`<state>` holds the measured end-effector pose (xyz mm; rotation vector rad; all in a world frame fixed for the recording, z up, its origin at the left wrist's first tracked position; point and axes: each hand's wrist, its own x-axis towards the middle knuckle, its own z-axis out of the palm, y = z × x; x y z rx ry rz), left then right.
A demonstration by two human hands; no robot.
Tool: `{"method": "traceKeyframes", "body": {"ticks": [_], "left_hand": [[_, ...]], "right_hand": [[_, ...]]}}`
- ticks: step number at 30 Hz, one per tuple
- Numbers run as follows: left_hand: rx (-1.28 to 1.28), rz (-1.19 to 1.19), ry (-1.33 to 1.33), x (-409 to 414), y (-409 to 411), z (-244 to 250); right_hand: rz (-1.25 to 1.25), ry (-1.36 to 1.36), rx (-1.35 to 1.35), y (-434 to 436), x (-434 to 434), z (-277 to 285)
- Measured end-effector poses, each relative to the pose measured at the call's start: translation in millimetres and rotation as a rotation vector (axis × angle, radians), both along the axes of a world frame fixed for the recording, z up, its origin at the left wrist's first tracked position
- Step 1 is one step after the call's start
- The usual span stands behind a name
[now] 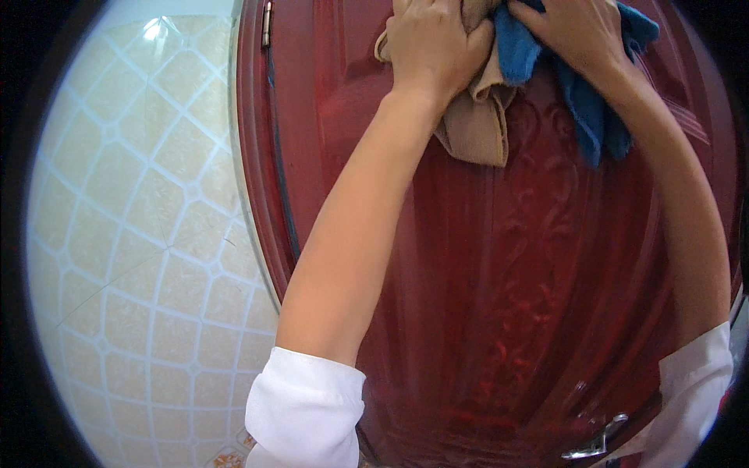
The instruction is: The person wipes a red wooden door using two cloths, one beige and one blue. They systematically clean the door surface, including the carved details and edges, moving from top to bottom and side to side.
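Observation:
Both my arms reach up across a glossy dark red door (456, 281) with raised panels and a carved scroll pattern down its middle. At the top of the view my left hand (439, 44) grips a tan cloth (477, 128), whose folded end hangs below the wrist. To its right my right hand (576, 32) holds a blue cloth (518, 52) against the door, with loose ends dangling under the wrist. The picture's top edge cuts off some fingers of both hands. The two cloths meet between the hands.
A metal hinge (267, 23) sits on the door's left edge, beside the red frame (251, 117). Left of that runs a wall of cream tiles (175, 134) with pale lines. Low on the right is a shiny metal door handle (597, 447).

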<state>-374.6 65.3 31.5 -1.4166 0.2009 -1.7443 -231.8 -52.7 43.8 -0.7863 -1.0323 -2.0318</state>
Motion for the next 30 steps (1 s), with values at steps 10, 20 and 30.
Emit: {"method": "traceKeyframes", "body": {"ticks": [10, 20, 30], "left_hand": [[-0.167, 0.010, -0.095, -9, 12, -110], [-0.510, 0.066, 0.024, -19, -14, -233], [-0.656, 0.048, 0.041, 3, -27, -495]], "right_hand": [[-0.030, -0.011, -0.099, 12, -7, -104], [0.019, 0.059, -0.239, -4, -24, -214], [-0.026, 0.282, -0.600, -41, -17, -459]]}}
